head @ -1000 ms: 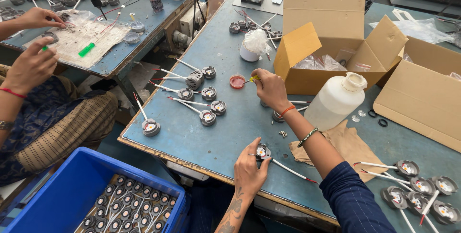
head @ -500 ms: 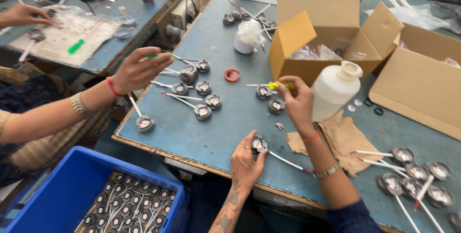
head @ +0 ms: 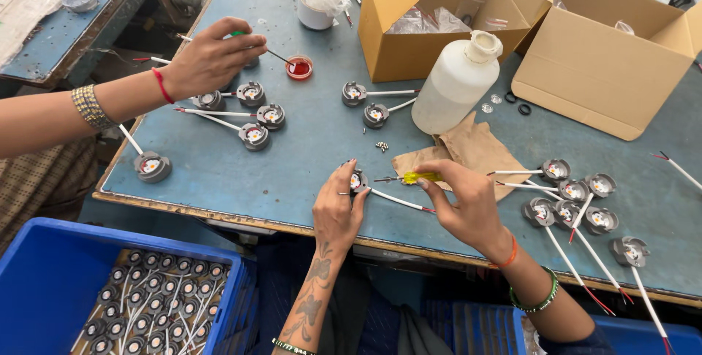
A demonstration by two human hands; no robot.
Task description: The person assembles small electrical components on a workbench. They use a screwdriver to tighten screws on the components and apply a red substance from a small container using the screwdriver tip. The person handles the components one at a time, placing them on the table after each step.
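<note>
blue worktable (head: 307, 143), second bench (head: 66, 26) alongside

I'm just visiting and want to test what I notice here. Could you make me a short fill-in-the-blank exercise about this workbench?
1. The right hand holds a small screwdriver with a ____ handle.
2. The left hand steadies a round lamp module on the ____ table.
3. The small dish near the co-worker's hand holds ____ liquid.
4. The white plastic bottle stands ____.

Missing words: yellow; blue; red; upright

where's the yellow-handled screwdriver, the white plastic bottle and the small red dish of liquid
yellow-handled screwdriver (head: 418, 177), head view, on its yellow handle
white plastic bottle (head: 455, 84), head view, mid body
small red dish of liquid (head: 299, 68), head view, its centre
</note>
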